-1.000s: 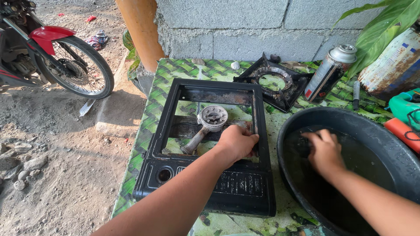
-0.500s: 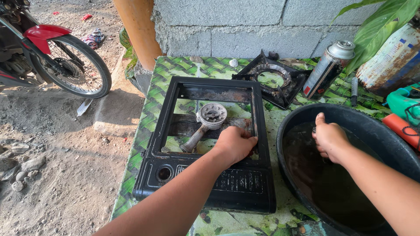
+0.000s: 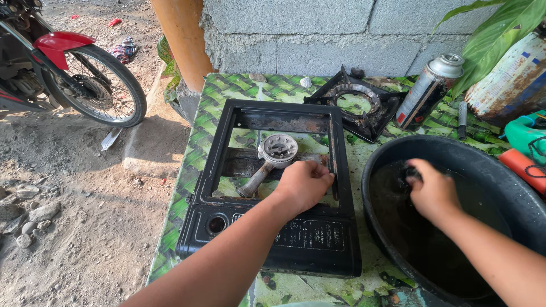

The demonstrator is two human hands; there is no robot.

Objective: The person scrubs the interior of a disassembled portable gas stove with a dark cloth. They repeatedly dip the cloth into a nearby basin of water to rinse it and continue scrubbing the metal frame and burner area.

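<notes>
A black gas stove frame (image 3: 267,227) lies open on the green patterned table (image 3: 227,91), its round metal burner (image 3: 277,149) showing in the middle. My left hand (image 3: 304,185) rests on the frame's right inner edge, fingers curled over it. My right hand (image 3: 432,190) is inside a big black basin (image 3: 512,187) of dark water, closed around a small dark object that I cannot make out.
A black pan support grate (image 3: 355,105) lies behind the frame. A spray can (image 3: 429,91), a rusty cylinder (image 3: 512,79), green and orange items (image 3: 526,145) crowd the right. A block wall stands behind; a red motorbike (image 3: 74,74) is parked on dirt at left.
My right hand lifted to the basin's far rim, then dipped back into the water. My left hand has stayed on the stove frame.
</notes>
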